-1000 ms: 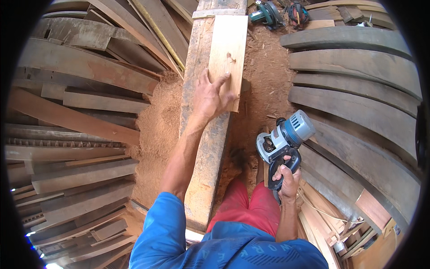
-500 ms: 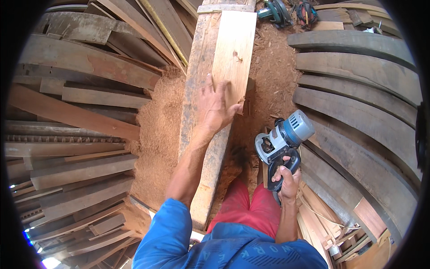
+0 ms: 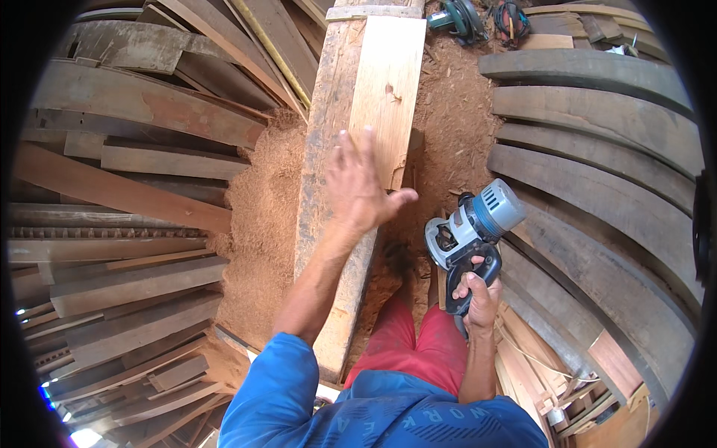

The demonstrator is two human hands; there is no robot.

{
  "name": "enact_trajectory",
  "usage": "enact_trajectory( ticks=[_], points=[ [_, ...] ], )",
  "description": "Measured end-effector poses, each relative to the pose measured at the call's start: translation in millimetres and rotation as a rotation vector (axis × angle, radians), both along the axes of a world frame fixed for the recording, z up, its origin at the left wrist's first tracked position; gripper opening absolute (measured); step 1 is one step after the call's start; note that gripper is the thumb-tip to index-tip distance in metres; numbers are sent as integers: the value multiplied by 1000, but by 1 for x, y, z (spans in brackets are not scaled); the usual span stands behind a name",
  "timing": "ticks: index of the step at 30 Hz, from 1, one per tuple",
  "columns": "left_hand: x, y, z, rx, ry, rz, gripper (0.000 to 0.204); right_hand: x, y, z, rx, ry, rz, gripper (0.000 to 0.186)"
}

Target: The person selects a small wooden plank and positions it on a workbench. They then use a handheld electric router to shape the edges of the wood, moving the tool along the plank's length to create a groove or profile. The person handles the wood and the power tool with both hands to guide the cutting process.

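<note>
A pale plank (image 3: 387,97) lies lengthwise on a long, worn wooden bench (image 3: 320,149), its far end close to a crosswise strip of wood (image 3: 375,12). Over the plank's near end is my left hand (image 3: 360,183), fingers spread and thumb out to the right, holding nothing. Whether the palm touches the wood I cannot tell. On the right, my right hand (image 3: 478,302) wraps round the black handle of a blue and silver router (image 3: 478,224). The router is held tilted beside the bench, above my right leg.
Stacked boards (image 3: 149,157) fill the left side, and long dark planks (image 3: 597,172) line the right. Sawdust (image 3: 258,201) covers the floor on both sides of the bench. A green circular saw (image 3: 461,21) and a red power tool (image 3: 509,24) sit at the far right.
My left hand has shifted slightly back toward me, and its fingers look raised from the plank. The right hand and router stay nearly where they were.
</note>
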State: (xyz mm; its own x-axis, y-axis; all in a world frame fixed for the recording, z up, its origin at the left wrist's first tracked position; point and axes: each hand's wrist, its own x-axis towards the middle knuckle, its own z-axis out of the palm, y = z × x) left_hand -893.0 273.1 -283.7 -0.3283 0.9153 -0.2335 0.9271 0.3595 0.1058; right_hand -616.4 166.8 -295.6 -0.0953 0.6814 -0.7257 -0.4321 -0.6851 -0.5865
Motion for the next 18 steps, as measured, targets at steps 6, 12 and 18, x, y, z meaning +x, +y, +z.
enact_trajectory(
  ticks=[6,12,18],
  points=[
    [-8,-16,-22,178,-159,-61,104,-1,1,0,-4,-6,20,34],
    [-34,-23,-23,324,-387,-146,105,-7,4,3,-50,-10,30,34],
    [-39,-25,-22,318,-413,-148,104,-11,-1,1,-35,-13,63,33]
  ],
)
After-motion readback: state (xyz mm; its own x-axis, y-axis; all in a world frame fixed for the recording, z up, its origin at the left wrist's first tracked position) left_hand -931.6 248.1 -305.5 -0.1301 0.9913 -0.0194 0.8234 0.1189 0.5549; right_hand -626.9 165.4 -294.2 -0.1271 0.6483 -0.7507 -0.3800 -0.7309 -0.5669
